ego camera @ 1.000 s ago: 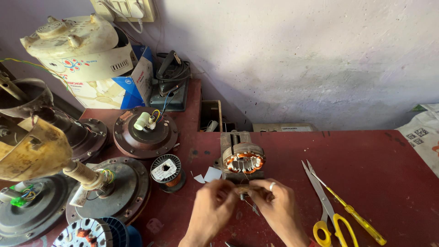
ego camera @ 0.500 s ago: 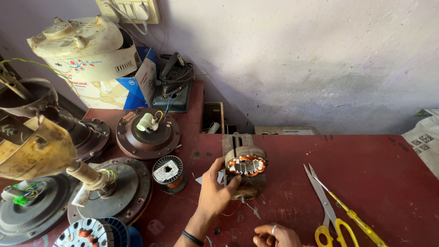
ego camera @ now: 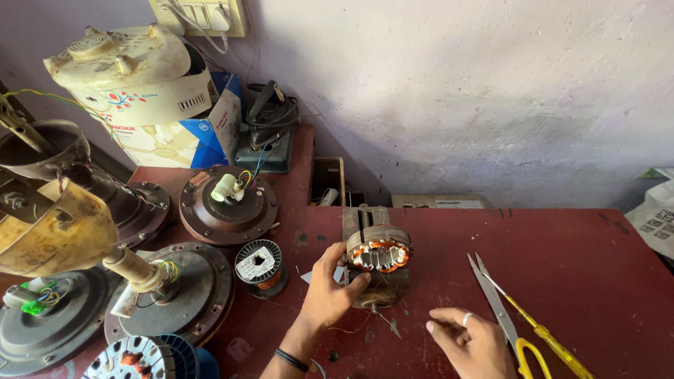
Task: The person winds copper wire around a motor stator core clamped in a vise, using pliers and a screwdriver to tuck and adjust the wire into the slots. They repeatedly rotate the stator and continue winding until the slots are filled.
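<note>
Dark red and scuffed, the workbench (ego camera: 562, 253) runs up to a rough whitewashed wall. My left hand (ego camera: 328, 291) reaches forward across it, thumb and fingers loosely spread and cupped against the left side of the motor stator (ego camera: 379, 254), fingertips touching its laminated edge. That stator sits near the middle of the bench, its copper windings showing orange around the slotted core, held in a small metal bench vise (ego camera: 366, 219) whose jaws stand just behind and beneath it. A thin strand of wire trails from the stator down toward my wrist, which wears a dark band. My right hand (ego camera: 472, 342) rests low on the bench, apart from the stator, fingers gently curled and holding nothing that I can make out; a ring shows on 1 finger. Just to its right lie scissors (ego camera: 516, 317) with yellow handles, blades pointing away from me. Left of my left hand stands a spool of copper wire (ego camera: 258, 265). Beyond it sit 2 round ceiling fan motor housings, 1 brown with a white capacitor and coloured leads (ego camera: 228, 203), 1 darker with a downrod (ego camera: 175, 295). Further left lies a yellowed fan canopy (ego camera: 60, 228). At the back corner, a cream appliance housing (ego camera: 133, 77) rests on a blue and white carton (ego camera: 203, 137).
</note>
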